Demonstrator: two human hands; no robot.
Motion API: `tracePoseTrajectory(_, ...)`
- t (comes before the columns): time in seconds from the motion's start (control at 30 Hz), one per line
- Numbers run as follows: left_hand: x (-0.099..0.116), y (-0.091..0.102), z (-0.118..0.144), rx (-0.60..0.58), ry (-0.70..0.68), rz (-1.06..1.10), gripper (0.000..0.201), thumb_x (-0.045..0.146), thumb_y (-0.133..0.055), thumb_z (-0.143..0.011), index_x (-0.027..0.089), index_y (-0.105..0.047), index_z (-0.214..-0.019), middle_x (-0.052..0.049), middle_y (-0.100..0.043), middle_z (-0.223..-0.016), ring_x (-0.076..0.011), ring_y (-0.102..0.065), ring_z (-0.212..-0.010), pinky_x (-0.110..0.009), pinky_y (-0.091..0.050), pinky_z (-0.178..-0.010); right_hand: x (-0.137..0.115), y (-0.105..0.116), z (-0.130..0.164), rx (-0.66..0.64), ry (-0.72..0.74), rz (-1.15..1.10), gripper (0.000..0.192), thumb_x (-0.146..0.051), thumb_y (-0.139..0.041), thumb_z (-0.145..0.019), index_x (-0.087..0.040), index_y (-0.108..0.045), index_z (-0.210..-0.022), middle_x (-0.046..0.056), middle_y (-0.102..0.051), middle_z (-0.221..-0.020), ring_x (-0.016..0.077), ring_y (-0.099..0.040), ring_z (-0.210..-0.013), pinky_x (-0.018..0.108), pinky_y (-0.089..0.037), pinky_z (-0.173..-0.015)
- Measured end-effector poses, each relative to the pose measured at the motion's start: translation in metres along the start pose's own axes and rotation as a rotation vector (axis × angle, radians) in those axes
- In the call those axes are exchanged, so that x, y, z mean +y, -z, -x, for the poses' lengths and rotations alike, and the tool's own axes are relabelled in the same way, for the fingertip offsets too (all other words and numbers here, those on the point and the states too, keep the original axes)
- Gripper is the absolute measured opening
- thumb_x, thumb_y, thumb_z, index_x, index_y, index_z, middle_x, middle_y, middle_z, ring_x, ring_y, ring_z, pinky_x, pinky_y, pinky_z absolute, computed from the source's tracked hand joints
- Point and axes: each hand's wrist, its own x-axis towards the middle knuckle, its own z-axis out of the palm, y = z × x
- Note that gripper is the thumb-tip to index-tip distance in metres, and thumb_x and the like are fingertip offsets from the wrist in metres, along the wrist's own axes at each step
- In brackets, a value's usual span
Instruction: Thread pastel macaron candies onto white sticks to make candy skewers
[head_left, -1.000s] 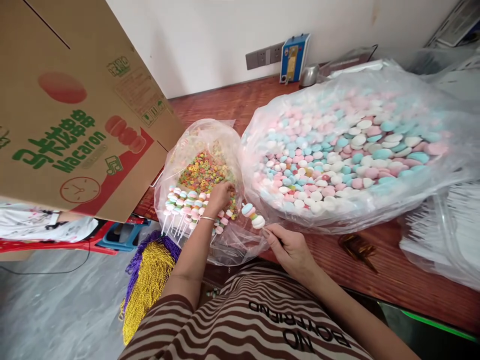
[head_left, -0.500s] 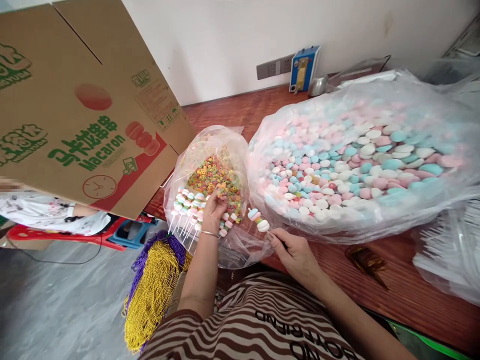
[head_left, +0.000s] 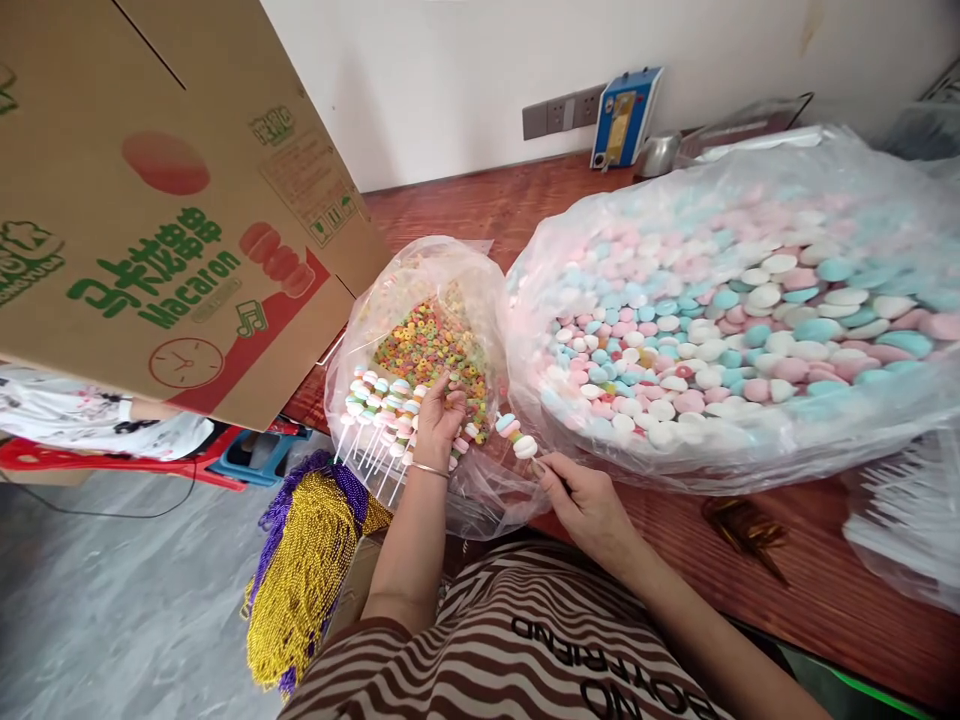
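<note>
In my right hand [head_left: 581, 500], fingers closed round its stick, is a marshmallow skewer [head_left: 517, 437] carrying blue, pink and white pieces with coloured rings between. It points up and left, beside the ring bag. My left hand [head_left: 440, 420] hovers over a clear plastic bag [head_left: 352, 330] of small fruit-coloured ring candies [head_left: 427, 340]. Its fingers are curled together at the rings; what they pinch, if anything, is too small to make out. Several finished skewers [head_left: 382, 410] lie in a row on the bag's near side, white sticks toward me, partly hidden by my left hand.
A big clear bag of pink, blue and white marshmallows [head_left: 697, 350] fills the right of the wooden table [head_left: 480, 205]. Left stands a cardboard box [head_left: 225, 380]. A blue device [head_left: 626, 118] is by the wall, white sticks [head_left: 907, 530] at right, gold and purple beads [head_left: 307, 570] below.
My left hand has lifted slightly and shifted right from the ring candies, fingers still curled. The skewer in my right hand stays almost in place. The head view has shifted a little.
</note>
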Motion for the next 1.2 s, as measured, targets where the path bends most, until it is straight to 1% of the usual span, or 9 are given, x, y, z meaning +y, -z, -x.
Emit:
tracePoseTrajectory(0.3,-0.017,-0.004,0.034,-0.078,-0.013,-0.111,0.02,0.016,-0.054,-0.1,0.019,-0.066,-0.115,-0.003,-0.064,-0.093,-0.0059,-0.061,-0.074,-0.014,-0.053,-0.066,-0.009,-0.006,-0.02,-0.028,-0.017,0.038,0.03,-0.036,-0.041,-0.102,-0.021,-0.063,-0.088,0.0,-0.063,-0.068,0.0151,-0.055,-0.06,0.026,-0.038,-0.06)
tracePoseTrajectory(0.37,-0.018,-0.002,0.036,-0.099,0.003,-0.102,0.021,0.027,-0.053,-0.102,0.018,-0.067,-0.113,-0.007,-0.069,-0.101,-0.0114,-0.067,-0.088,-0.022,-0.058,-0.078,-0.008,-0.008,-0.022,-0.047,-0.025,0.057,0.031,-0.036,-0.041,-0.102,-0.021,-0.063,-0.087,0.0,-0.061,-0.068,0.0151,-0.053,-0.06,0.026,-0.038,-0.06)
tracePoseTrajectory(0.47,-0.019,0.001,0.043,-0.18,0.049,-0.116,0.039,0.044,-0.043,-0.103,0.016,-0.069,-0.111,-0.014,-0.07,-0.12,-0.0254,-0.067,-0.115,-0.04,-0.06,-0.094,-0.006,-0.01,-0.022,-0.08,-0.036,0.089,0.032,-0.036,-0.041,-0.102,-0.021,-0.062,-0.084,0.0,-0.06,-0.067,0.015,-0.051,-0.06,0.026,-0.037,-0.06)
tracePoseTrajectory(0.6,-0.023,-0.002,0.058,-0.231,0.063,-0.175,0.05,0.053,-0.042,-0.1,0.013,-0.069,-0.116,-0.018,-0.068,-0.13,-0.0332,-0.062,-0.127,-0.05,-0.057,-0.1,-0.003,-0.012,-0.019,-0.088,-0.058,0.123,0.033,-0.036,-0.041,-0.101,-0.021,-0.062,-0.082,0.0,-0.059,-0.065,0.0147,-0.049,-0.059,0.025,-0.035,-0.06)
tracePoseTrajectory(0.8,-0.029,-0.008,0.071,-0.237,0.08,-0.164,0.05,0.051,-0.041,-0.101,0.013,-0.071,-0.112,-0.018,-0.07,-0.126,-0.0329,-0.062,-0.128,-0.049,-0.055,-0.102,-0.002,-0.012,-0.016,-0.088,-0.073,0.156,0.033,-0.033,-0.041,-0.1,-0.02,-0.061,-0.077,-0.001,-0.057,-0.062,0.0141,-0.046,-0.057,0.025,-0.034,-0.058)
tracePoseTrajectory(0.97,-0.037,-0.009,0.072,-0.232,0.097,-0.184,0.037,0.042,-0.054,-0.097,0.012,-0.073,-0.108,-0.017,-0.073,-0.116,-0.0298,-0.067,-0.118,-0.046,-0.055,-0.103,0.001,-0.01,-0.016,-0.114,-0.079,0.15,0.033,-0.034,-0.042,-0.1,-0.02,-0.066,-0.083,0.0,-0.06,-0.064,0.0145,-0.049,-0.058,0.025,-0.035,-0.059)
tracePoseTrajectory(1.03,-0.042,-0.01,0.072,-0.202,0.094,-0.216,0.027,0.031,-0.061,-0.093,0.014,-0.072,-0.111,-0.014,-0.074,-0.115,-0.0263,-0.069,-0.113,-0.045,-0.055,-0.103,0.003,-0.013,-0.016,-0.104,-0.067,0.139,0.032,-0.034,-0.043,-0.101,-0.02,-0.068,-0.086,0.0,-0.062,-0.065,0.0148,-0.051,-0.058,0.025,-0.036,-0.06)
tracePoseTrajectory(1.1,-0.048,-0.012,0.074,-0.204,0.093,-0.229,0.029,0.023,-0.065,-0.09,0.017,-0.07,-0.118,-0.012,-0.073,-0.117,-0.0238,-0.07,-0.111,-0.044,-0.055,-0.104,0.006,-0.017,-0.016,-0.081,-0.05,0.128,0.032,-0.035,-0.043,-0.101,-0.02,-0.069,-0.089,0.001,-0.065,-0.068,0.0151,-0.053,-0.059,0.025,-0.038,-0.06)
tracePoseTrajectory(1.2,-0.052,-0.017,0.078,-0.239,0.105,-0.196,0.032,0.024,-0.062,-0.093,0.018,-0.068,-0.125,-0.013,-0.071,-0.124,-0.0232,-0.069,-0.115,-0.044,-0.055,-0.105,0.012,-0.024,-0.014,-0.026,-0.026,0.114,0.032,-0.036,-0.042,-0.101,-0.02,-0.068,-0.09,0.001,-0.065,-0.068,0.0151,-0.054,-0.058,0.025,-0.038,-0.059)
